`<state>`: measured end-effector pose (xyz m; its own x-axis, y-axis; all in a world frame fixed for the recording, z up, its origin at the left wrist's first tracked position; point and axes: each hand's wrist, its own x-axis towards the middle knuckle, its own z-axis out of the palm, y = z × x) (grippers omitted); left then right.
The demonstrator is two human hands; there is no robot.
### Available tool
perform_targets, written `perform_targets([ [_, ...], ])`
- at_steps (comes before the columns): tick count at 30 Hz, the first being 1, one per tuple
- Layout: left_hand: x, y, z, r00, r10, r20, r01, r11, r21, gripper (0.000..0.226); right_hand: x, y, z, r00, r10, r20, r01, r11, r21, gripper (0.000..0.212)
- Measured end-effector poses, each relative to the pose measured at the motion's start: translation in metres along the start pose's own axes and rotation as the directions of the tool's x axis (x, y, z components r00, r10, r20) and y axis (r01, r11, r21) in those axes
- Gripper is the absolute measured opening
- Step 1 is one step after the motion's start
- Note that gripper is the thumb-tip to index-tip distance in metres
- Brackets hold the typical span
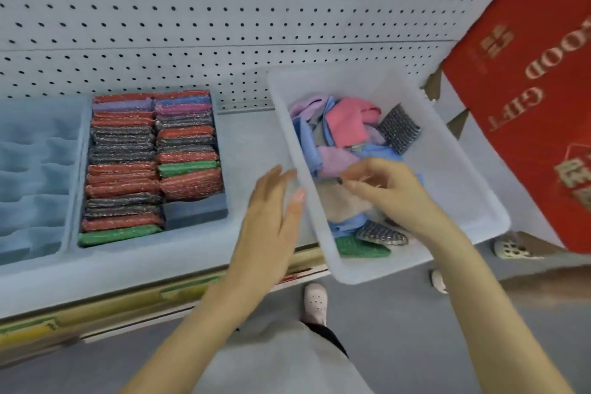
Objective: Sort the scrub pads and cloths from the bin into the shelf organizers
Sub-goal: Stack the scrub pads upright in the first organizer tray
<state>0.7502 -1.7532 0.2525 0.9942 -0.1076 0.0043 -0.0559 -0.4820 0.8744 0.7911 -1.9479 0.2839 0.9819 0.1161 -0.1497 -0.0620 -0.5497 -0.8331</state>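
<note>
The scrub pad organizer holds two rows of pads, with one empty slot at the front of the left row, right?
Not quite. The head view shows the empty slot at the front of the right row; the scrub pad organizer does hold two rows of pads.

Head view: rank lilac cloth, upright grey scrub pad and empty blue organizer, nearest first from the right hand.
1. Lilac cloth, by the right hand fingertips.
2. Upright grey scrub pad, at the bin back.
3. Empty blue organizer, far left.
</note>
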Motion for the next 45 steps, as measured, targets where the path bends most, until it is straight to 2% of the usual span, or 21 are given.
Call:
perform_targets([
  [3, 0.002, 0.012, 0.053, 0.999, -0.011, -0.038, 0.011, 1.0, -0.008, 0.055, -0.005, 0.05, -0.035, 0.965, 0.098, 0.243, -0.081, 0.993, -0.08, 0.014],
  [5, 0.002, 0.014, 0.078, 0.993, -0.063, -0.104, 0.065, 0.998, 0.016, 0.059, -0.005, 0.077, -0.042, 0.866, 0.166, 0.472, -0.076, 0.976, -0.204, 0.004],
  [8, -0.001, 0.015, 0.1, 0.979, -0.058, -0.193, 0.077, 0.993, 0.089, 0.057, 0.0, 0.096, -0.042, 0.748, 0.156, 0.645, 0.065, 0.95, -0.305, 0.042],
  [11, 0.0, 0.014, 0.105, 0.97, -0.059, -0.235, 0.089, 0.988, 0.122, 0.053, 0.005, 0.094, -0.037, 0.695, 0.096, 0.713, 0.167, 0.942, -0.29, 0.06],
  [17, 0.002, 0.013, 0.107, 0.944, -0.107, -0.311, 0.107, 0.994, -0.015, 0.046, 0.015, 0.092, -0.027, 0.626, 0.205, 0.753, 0.147, 0.916, -0.372, 0.066],
  [21, 0.0, 0.011, 0.107, 0.939, -0.144, -0.313, 0.134, 0.99, -0.053, 0.048, 0.015, 0.083, -0.013, 0.609, 0.309, 0.73, 0.163, 0.853, -0.496, 0.086],
  [24, 0.0, 0.011, 0.107, 0.937, -0.141, -0.319, 0.13, 0.99, -0.057, 0.05, 0.014, 0.079, -0.006, 0.622, 0.331, 0.71, 0.15, 0.839, -0.523, 0.093],
  [28, 0.0, 0.011, 0.107, 0.935, -0.161, -0.315, 0.147, 0.987, -0.067, 0.043, 0.016, 0.082, -0.017, 0.672, 0.289, 0.682, 0.101, 0.876, -0.471, 0.078],
  [31, -0.001, 0.011, 0.108, 0.933, -0.159, -0.323, 0.139, 0.987, -0.084, 0.042, 0.01, 0.084, -0.026, 0.732, 0.133, 0.668, 0.245, 0.864, -0.44, 0.052],
  [35, -0.001, 0.01, 0.107, 0.93, -0.161, -0.329, 0.14, 0.986, -0.086, 0.042, 0.011, 0.088, -0.046, 0.802, -0.132, 0.583, 0.469, 0.743, -0.478, 0.033],
  [38, -0.001, 0.01, 0.108, 0.933, -0.155, -0.324, 0.132, 0.987, -0.092, 0.042, 0.017, 0.099, -0.062, 0.853, -0.126, 0.507, 0.431, 0.718, -0.546, 0.044],
  [41, -0.002, 0.011, 0.107, 0.938, -0.143, -0.315, 0.126, 0.989, -0.075, 0.044, 0.021, 0.108, -0.063, 0.841, -0.067, 0.537, 0.429, 0.689, -0.584, 0.054],
  [43, -0.005, 0.017, 0.105, 0.94, -0.112, -0.323, 0.111, 0.994, -0.021, 0.046, 0.025, 0.107, -0.071, 0.86, -0.042, 0.508, 0.338, 0.793, -0.506, 0.051],
  [45, -0.004, 0.031, 0.101, 0.941, -0.081, -0.329, 0.078, 0.997, -0.021, 0.045, 0.029, 0.1, -0.085, 0.892, -0.051, 0.45, 0.19, 0.944, -0.27, 0.048],
])
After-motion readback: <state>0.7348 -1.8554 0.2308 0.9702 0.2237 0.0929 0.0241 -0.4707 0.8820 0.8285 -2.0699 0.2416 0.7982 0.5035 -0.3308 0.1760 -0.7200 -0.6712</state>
